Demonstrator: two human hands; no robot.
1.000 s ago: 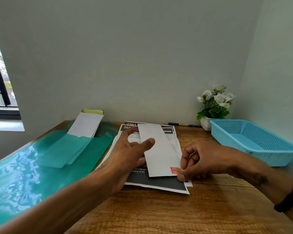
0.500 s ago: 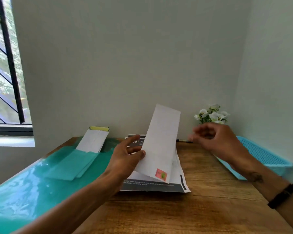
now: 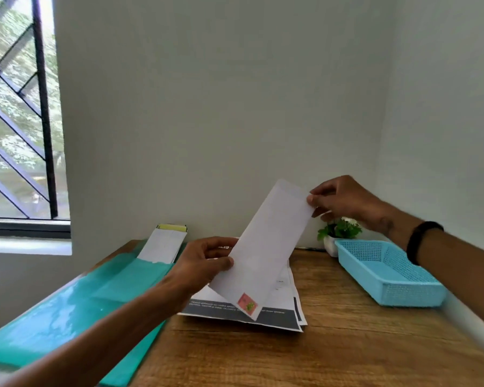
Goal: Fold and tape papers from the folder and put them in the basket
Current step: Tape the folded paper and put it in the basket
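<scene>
Folded paper [image 3: 266,247] is held tilted above the surface [image 3: 347,344]. Left hand [image 3: 204,263] pinches its lower edge; right hand [image 3: 344,199] pinches its top corner. Blue basket [image 3: 389,277] sits below the right hand.

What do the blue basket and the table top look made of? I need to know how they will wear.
Basket: seemingly moulded plastic, light blue, with a perforated mesh of small holes in walls and floor. Table: brown wood grain, matte; solid wood or a wood-look laminate, which cannot be told apart here.

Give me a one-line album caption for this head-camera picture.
Both hands, left hand and right hand, lift a folded, taped paper near the blue basket.
</scene>
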